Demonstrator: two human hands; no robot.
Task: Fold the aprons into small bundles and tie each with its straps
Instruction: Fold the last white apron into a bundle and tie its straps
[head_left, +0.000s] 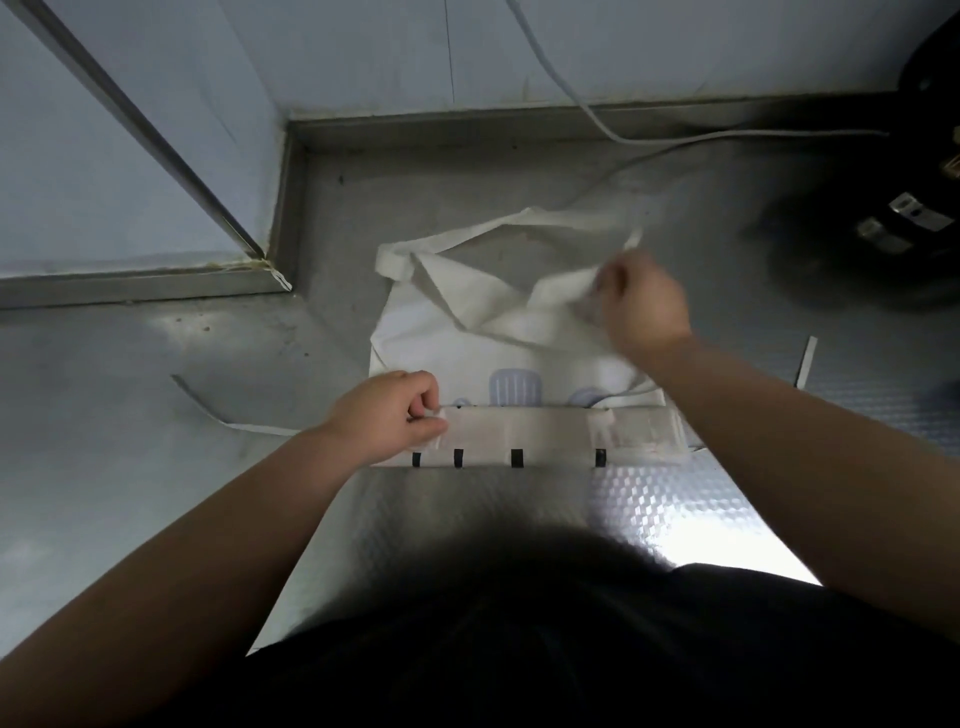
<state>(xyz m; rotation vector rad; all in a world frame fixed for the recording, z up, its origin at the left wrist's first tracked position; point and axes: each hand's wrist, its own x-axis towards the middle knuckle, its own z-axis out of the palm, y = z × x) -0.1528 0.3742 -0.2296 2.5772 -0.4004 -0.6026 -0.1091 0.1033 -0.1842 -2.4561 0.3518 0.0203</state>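
Observation:
A white apron (441, 332) with pale blue prints lies on the steel counter (156, 405) in front of me. Its near edge is folded into a flat band (545, 434) with small black marks along it. My left hand (387, 415) pinches the band's left end. My right hand (641, 304), blurred, grips a bunch of the apron's upper cloth and lifts it off the counter. The neck loop (467, 234) lies at the far side. One waist strap (228, 415) trails left on the counter, another strap (806, 361) lies to the right.
The counter meets a wall with a raised steel rim (467, 122) at the back and a corner step (283, 208) at the left. A white cable (597, 117) runs down the wall onto the counter. A dark appliance (904, 223) with metal clips stands at the far right.

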